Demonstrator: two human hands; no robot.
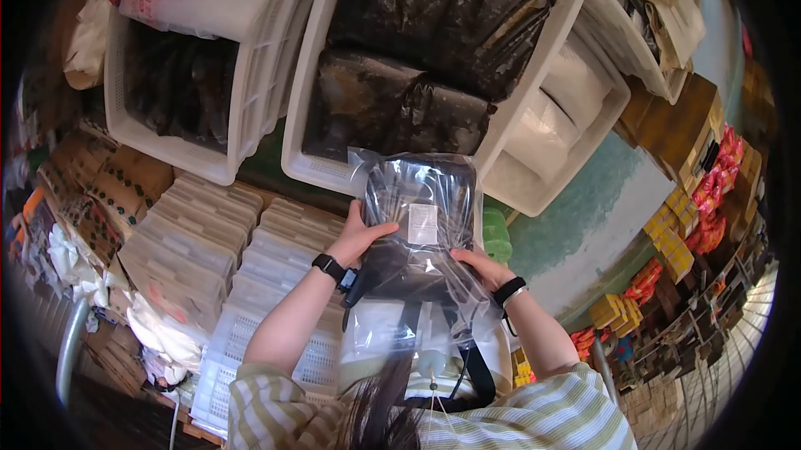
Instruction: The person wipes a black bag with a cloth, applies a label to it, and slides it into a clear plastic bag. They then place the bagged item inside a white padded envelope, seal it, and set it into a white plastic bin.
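A clear plastic bag (380,333) wraps a dark block-shaped package (425,179) with a white label (423,224) on its front. I have it in front of my body, close to the near rim of a large white crate (313,168). My left hand (365,231) grips its left side, thumb lying across the front. On the other side my right hand (484,266) holds the lower right edge with its thumb on the plastic. The fingers behind the package are hidden. Loose clear plastic hangs below both hands.
Dark wrapped packages (400,108) fill the large crate. Another white crate (175,145) with dark contents stands left, and one with pale packages (534,137) stands right. Stacked translucent plastic boxes (188,241) are at my left. Red bags (717,191) and yellow boxes (617,312) lie far right.
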